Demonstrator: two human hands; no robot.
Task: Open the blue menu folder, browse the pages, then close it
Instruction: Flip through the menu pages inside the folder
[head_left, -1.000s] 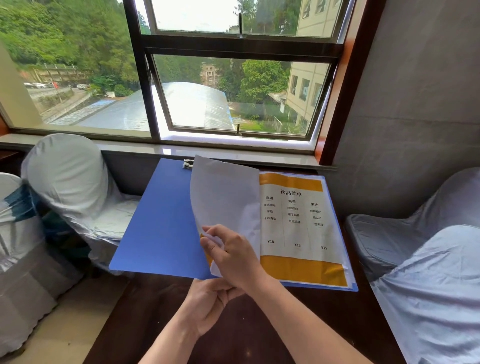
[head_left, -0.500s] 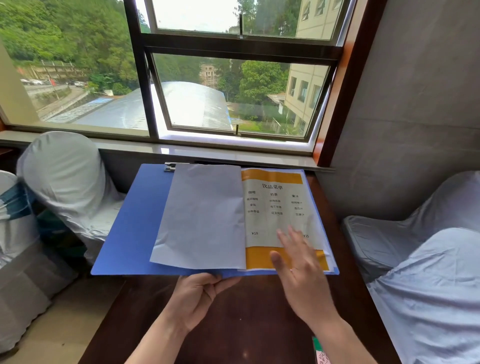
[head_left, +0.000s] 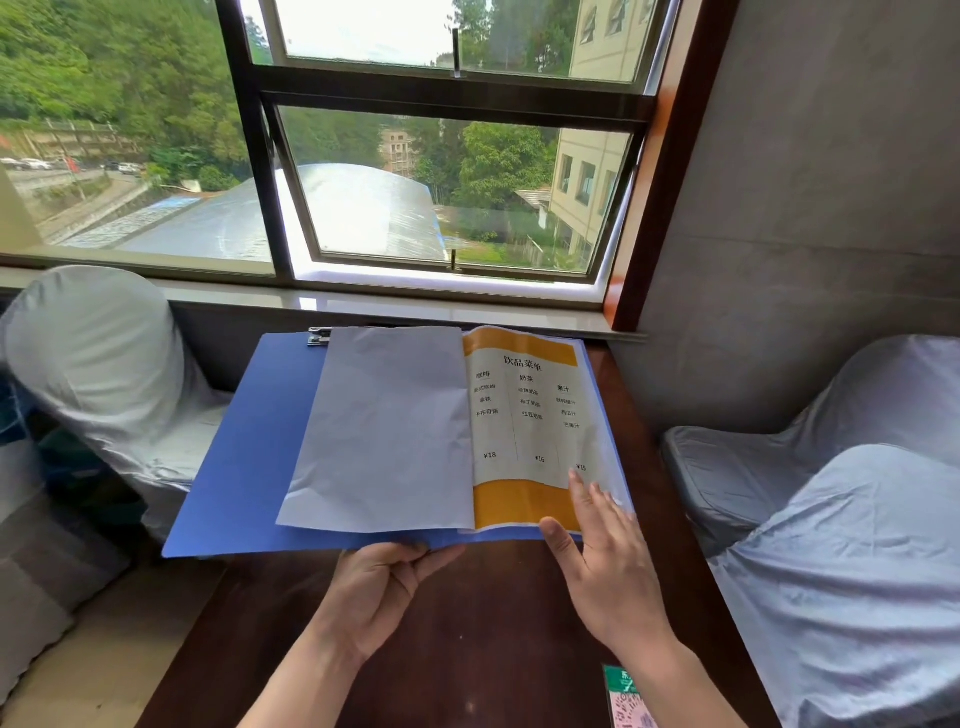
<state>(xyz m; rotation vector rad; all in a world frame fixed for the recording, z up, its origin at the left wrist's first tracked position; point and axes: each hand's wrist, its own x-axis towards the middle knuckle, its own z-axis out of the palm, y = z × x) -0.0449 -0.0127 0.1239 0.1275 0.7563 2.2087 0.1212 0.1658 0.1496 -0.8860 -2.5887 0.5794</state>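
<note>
A blue menu folder (head_left: 244, 457) lies open on a dark wooden worktop (head_left: 483, 623) below a window (head_left: 441, 171), its left cover jutting past the worktop's left edge and a metal clip (head_left: 319, 336) showing at its far corner. A turned sheet (head_left: 384, 431), blank white on its upper face, rests flat over the left half, while the right half shows a drinks menu page (head_left: 524, 431) with orange bands at top and bottom, columns of printed items and prices beneath. The person's left hand (head_left: 384, 587) grips the folder's near edge at about its middle, thumb on the side and fingers (head_left: 410, 550) curled up against the underside of the cover. The right hand (head_left: 608, 566) is spread flat and open, holding nothing, at the folder's near right corner; its fingertips (head_left: 584, 488) overlap the lower right edge of the menu page, with the thumb at the orange band. Whether that hand presses on the paper or is just above it cannot be told. Chairs in pale fabric covers stand on both sides, one (head_left: 98, 374) on the left and others (head_left: 831, 493) on the right. A green and pink printed card (head_left: 626, 696) lies on the worktop near the right forearm.
</note>
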